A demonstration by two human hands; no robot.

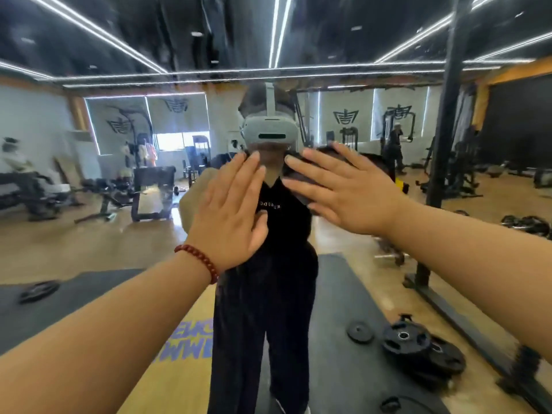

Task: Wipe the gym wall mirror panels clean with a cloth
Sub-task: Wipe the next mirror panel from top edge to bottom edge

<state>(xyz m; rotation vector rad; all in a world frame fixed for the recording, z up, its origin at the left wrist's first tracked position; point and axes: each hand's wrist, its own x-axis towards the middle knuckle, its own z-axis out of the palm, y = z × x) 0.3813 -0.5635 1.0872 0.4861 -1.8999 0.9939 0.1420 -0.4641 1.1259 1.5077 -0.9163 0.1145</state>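
Mirror glass [89,234] fills the view, upright, directly faced. A dark cloth [301,174], its long axis slanting down-right, is pressed flat against it under the straight-fingered right hand [352,192]. The left hand [230,216] is held flat alongside, nothing grasped, a red bead bracelet [200,261] at its wrist.

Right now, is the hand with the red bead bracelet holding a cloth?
No. The left hand, above the red bead bracelet, is flat with straight fingers against the mirror, and no cloth shows under it.

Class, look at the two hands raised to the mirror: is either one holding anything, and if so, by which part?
Neither grips anything. The left hand is flat and bare; the right hand presses a dark cloth against the mirror with straight fingers.
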